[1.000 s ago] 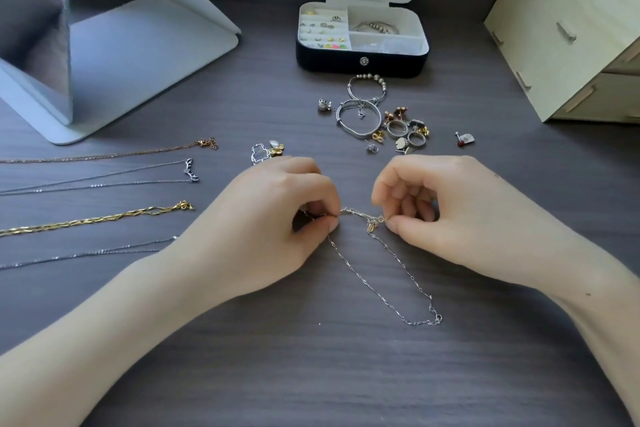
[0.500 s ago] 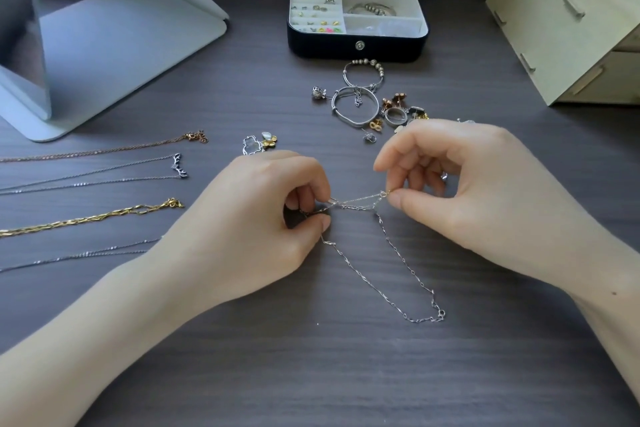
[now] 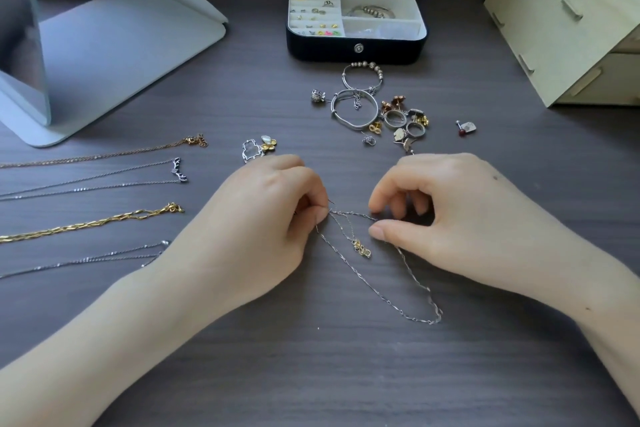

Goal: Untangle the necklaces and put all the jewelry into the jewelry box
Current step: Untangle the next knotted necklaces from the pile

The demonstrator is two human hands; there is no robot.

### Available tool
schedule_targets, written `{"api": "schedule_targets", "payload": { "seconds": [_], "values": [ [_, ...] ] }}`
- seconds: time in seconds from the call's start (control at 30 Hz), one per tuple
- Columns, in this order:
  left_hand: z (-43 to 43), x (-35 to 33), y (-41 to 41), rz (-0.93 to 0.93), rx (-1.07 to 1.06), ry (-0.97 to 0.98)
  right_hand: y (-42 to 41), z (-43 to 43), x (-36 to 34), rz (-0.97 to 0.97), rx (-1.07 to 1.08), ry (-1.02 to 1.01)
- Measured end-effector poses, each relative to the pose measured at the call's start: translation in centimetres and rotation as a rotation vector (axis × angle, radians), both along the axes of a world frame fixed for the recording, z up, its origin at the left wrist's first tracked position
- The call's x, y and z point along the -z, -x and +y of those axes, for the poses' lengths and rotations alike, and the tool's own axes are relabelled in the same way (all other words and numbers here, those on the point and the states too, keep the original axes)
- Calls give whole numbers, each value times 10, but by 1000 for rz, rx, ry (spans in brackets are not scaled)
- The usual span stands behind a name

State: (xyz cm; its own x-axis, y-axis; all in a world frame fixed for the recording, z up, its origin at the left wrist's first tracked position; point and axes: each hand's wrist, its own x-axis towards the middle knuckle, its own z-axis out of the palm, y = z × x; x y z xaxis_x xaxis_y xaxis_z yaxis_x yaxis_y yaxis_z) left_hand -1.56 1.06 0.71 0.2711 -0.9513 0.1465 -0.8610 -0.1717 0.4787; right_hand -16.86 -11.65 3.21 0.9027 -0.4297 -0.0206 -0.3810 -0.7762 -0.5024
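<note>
Thin silver chain necklace [image 3: 381, 294]: lies on the table at front centre, between the two hands. Its upper strands are lifted to the fingertips and its long loop trails toward the person's right. A small gold clasp cluster [image 3: 362, 250] hangs on one strand.
Left hand [image 3: 256, 229]: thumb and forefinger are pressed together on the chain, and the other fingers are curled in.
Right hand [image 3: 460, 218]: the fingers are curled, and the thumb tip and forefinger tip are close together with a strand between them.
Black jewelry box with white lining [image 3: 356, 47]: sits at the far middle of the table, well apart from the hands, with its lid upright. Small earrings and rings sit in the left slots and a bangle in the upper right compartment.
Surface: dark grey wood-grain tabletop [image 3: 311, 374], matte.
Left of the hands: four straight chains [image 3: 86, 224] lie side by side, apart from one another. They are rose-gold, silver, twisted gold and silver.
Between box and hands: a loose pile of silver bangles, rings and earrings [image 3: 356, 111].
Room: a white standing mirror [image 3: 121, 45] is at the far left, and a pale plywood drawer chest [image 3: 571, 21] is at the far right.
</note>
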Motion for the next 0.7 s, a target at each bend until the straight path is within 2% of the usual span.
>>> {"api": "schedule_targets", "payload": {
  "seconds": [0.2,0.3,0.5,0.7],
  "values": [
    [4,-6,-3,81,19,-54,-2,6,2,67,7,7],
    [5,-8,-4,107,34,-54,-3,5,2,34,26,-11],
    [6,-9,-6,123,45,-59,0,3,-6,-91,0,-247],
    [8,-12,-9,143,79,-82,3,8,-13,44,-131,-416]
  ]
}}
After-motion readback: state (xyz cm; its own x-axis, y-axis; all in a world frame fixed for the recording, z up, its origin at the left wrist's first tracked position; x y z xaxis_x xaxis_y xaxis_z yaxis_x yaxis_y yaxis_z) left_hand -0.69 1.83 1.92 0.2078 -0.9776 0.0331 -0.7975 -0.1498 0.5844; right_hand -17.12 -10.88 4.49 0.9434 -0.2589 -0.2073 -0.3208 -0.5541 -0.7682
